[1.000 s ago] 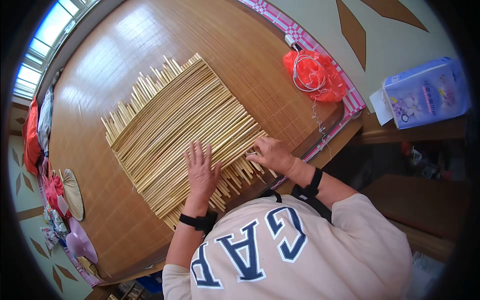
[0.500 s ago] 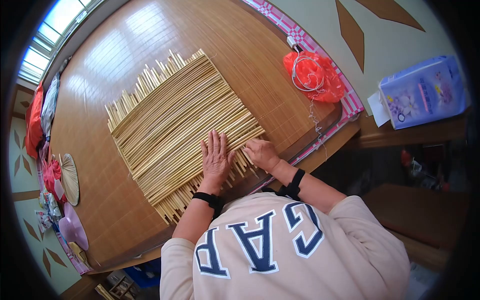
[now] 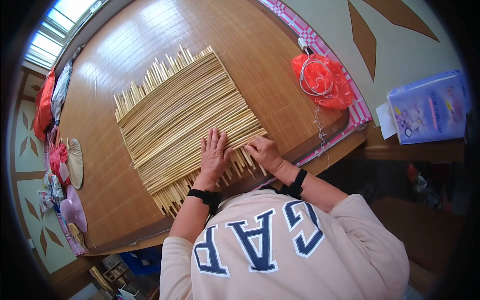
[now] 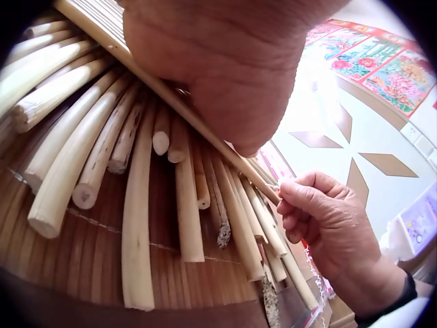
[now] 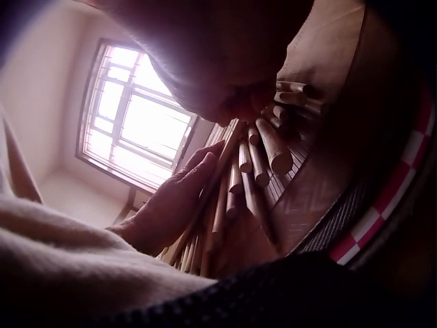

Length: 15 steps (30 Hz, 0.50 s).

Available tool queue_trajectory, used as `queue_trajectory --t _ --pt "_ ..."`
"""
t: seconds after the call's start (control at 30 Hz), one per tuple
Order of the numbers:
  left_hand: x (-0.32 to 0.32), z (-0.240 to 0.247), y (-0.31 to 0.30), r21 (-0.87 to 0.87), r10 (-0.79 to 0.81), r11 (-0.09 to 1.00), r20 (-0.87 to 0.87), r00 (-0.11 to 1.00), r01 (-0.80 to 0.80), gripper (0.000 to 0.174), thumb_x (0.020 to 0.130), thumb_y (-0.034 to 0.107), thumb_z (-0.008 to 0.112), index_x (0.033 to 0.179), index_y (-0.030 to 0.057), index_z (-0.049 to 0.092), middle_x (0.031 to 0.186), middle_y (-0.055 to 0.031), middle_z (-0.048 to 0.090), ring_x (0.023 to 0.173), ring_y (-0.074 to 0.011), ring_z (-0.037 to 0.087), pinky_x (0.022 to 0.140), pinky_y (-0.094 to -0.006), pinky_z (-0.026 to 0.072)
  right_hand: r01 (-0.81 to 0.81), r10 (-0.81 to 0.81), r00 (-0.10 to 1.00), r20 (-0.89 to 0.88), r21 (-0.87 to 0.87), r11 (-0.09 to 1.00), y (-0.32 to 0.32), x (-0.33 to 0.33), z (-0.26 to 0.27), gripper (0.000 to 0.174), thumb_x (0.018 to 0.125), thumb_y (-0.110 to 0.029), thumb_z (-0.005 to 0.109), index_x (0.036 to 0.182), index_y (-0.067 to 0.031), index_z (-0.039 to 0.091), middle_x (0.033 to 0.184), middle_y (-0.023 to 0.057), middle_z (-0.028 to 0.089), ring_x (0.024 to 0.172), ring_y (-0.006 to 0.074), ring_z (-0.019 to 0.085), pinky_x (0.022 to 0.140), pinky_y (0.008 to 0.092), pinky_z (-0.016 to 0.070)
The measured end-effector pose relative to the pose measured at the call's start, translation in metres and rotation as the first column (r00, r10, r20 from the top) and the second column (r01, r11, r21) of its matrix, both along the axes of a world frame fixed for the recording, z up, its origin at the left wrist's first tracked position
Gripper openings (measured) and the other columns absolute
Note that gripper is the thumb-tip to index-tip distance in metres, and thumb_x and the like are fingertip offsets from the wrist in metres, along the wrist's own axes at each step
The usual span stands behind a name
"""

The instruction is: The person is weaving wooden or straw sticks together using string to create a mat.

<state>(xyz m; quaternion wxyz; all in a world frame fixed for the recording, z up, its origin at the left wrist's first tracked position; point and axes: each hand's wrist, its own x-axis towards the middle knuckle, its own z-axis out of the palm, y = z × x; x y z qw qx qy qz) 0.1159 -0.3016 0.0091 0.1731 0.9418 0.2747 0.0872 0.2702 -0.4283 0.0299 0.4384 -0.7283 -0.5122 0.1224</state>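
A mat of pale straight stalks (image 3: 175, 115) lies on the brown surface, its stalks side by side and bound along the left and right borders. Layered beneath its front edge, loose-ended stalks (image 4: 136, 219) stick out toward the person. My left hand (image 3: 214, 156) rests flat on the front part of the mat, fingers straight and pointing away. At the front edge's right end, my right hand (image 3: 265, 152) has curled fingers and pinches a thin white string (image 4: 274, 186) beside the end of the outermost stalk. In the right wrist view its fingertips are in shadow.
A red plastic bag (image 3: 320, 82) with a white cable sits at the right edge, a tangled string (image 3: 320, 127) trailing from it. A purple tissue pack (image 3: 427, 107) stands farther right. Along the left edge are a woven fan (image 3: 75, 164) and a pink hat (image 3: 74, 208).
My left hand has slid right along the mat, closer to the right hand. The right hand has shifted slightly left and its fingers are curled tighter; the white loop by its thumb no longer shows.
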Motion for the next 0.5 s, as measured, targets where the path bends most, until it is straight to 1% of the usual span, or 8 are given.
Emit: queue_trajectory --t 0.07,0.1,0.13,0.2,0.27,0.4,0.47,0.5 --pt "0.0 0.003 0.0 -0.014 0.023 1.0 0.012 1.0 -0.022 0.051 0.089 0.033 0.051 0.133 0.0099 0.041 0.145 -0.0167 0.026 0.136 -0.0321 0.02 0.11 -0.0475 0.011 -0.029 0.028 1.0 0.014 0.066 0.997 0.001 0.0 0.0 0.012 0.076 -0.011 0.064 0.073 -0.004 0.056 0.072 0.0115 0.054 0.066 0.0294 0.056 0.059 0.0357 0.0454" --pt "0.004 0.005 0.001 0.023 0.053 0.998 0.074 0.996 -0.055 0.044 0.086 0.029 0.057 0.124 0.0087 0.048 0.138 -0.017 0.036 0.132 -0.0331 0.027 0.108 -0.0471 0.0169 -0.039 0.038 0.999 0.007 0.071 0.997 0.0 0.001 0.0 0.012 0.076 -0.011 0.064 0.073 -0.004 0.056 0.072 0.0115 0.054 0.066 0.0294 0.056 0.059 0.0357 0.0454" --pt "0.006 0.005 -0.001 0.023 0.053 0.998 0.074 0.996 -0.055 0.044 0.086 0.029 0.057 0.124 0.0087 0.048 0.138 -0.017 0.036 0.132 -0.0331 0.027 0.108 -0.0471 0.0169 -0.07 0.067 0.996 0.055 0.054 0.996 -0.003 0.0 0.001 0.011 0.077 -0.013 0.063 0.074 -0.0051 0.055 0.074 0.0114 0.054 0.068 0.0294 0.057 0.06 0.0363 0.0464" --pt "0.015 0.008 0.004 0.066 0.108 0.991 0.101 0.989 -0.115 0.035 0.081 0.023 0.062 0.112 0.0091 0.055 0.125 -0.0152 0.048 0.125 -0.0325 0.038 0.103 -0.0457 0.0257 -0.098 0.092 0.989 0.112 0.053 0.994 0.001 0.002 0.001 0.011 0.078 -0.014 0.061 0.074 -0.0061 0.055 0.077 0.0113 0.053 0.071 0.0294 0.057 0.062 0.0368 0.0474" --pt "0.02 0.009 0.005 0.081 0.12 0.988 0.141 0.983 -0.133 0.031 0.078 0.021 0.063 0.106 0.0093 0.057 0.119 -0.0137 0.051 0.12 -0.0315 0.042 0.1 -0.0448 0.0292 -0.142 0.146 0.969 0.2 -0.03 0.989 -0.001 -0.001 -0.005 0.009 0.078 -0.012 0.059 0.079 -0.0051 0.054 0.081 0.0119 0.051 0.074 0.0284 0.057 0.063 0.0358 0.0481" --pt "0.028 0.008 0.01 0.172 0.109 0.972 0.271 0.956 -0.159 0.019 0.073 0.017 0.067 0.091 0.0091 0.062 0.104 -0.0106 0.055 0.107 -0.0294 0.049 0.089 -0.0423 0.0365 -0.15 0.154 0.932 0.329 -0.037 0.988 0.004 -0.005 0.007 0.009 0.077 -0.01 0.058 0.08 -0.0041 0.052 0.084 0.0122 0.051 0.077 0.0274 0.057 0.064 0.0349 0.0485" --pt "0.028 0.011 0.011 0.169 0.114 0.973 0.249 0.962 -0.159 0.019 0.073 0.017 0.067 0.089 0.0099 0.062 0.104 -0.0101 0.056 0.107 -0.0283 0.05 0.088 -0.0412 0.0367 -0.189 0.136 0.927 0.35 0.122 0.974 0.003 -0.01 0.002 0.01 0.079 -0.008 0.059 0.076 -0.0037 0.051 0.079 0.0116 0.05 0.069 0.0281 0.057 0.06 0.0358 0.0473" --pt "0.027 0.01 0.012 0.159 0.117 0.974 0.271 0.955 -0.164 0.019 0.072 0.017 0.068 0.089 0.0103 0.062 0.104 -0.0099 0.056 0.107 -0.0281 0.05 0.088 -0.0408 0.0368 -0.173 0.159 0.961 0.227 0.046 0.984 0.002 -0.01 0.009 0.009 0.079 -0.005 0.058 0.075 -0.003 0.05 0.08 0.0117 0.052 0.07 0.0283 0.057 0.061 0.0351 0.0468"
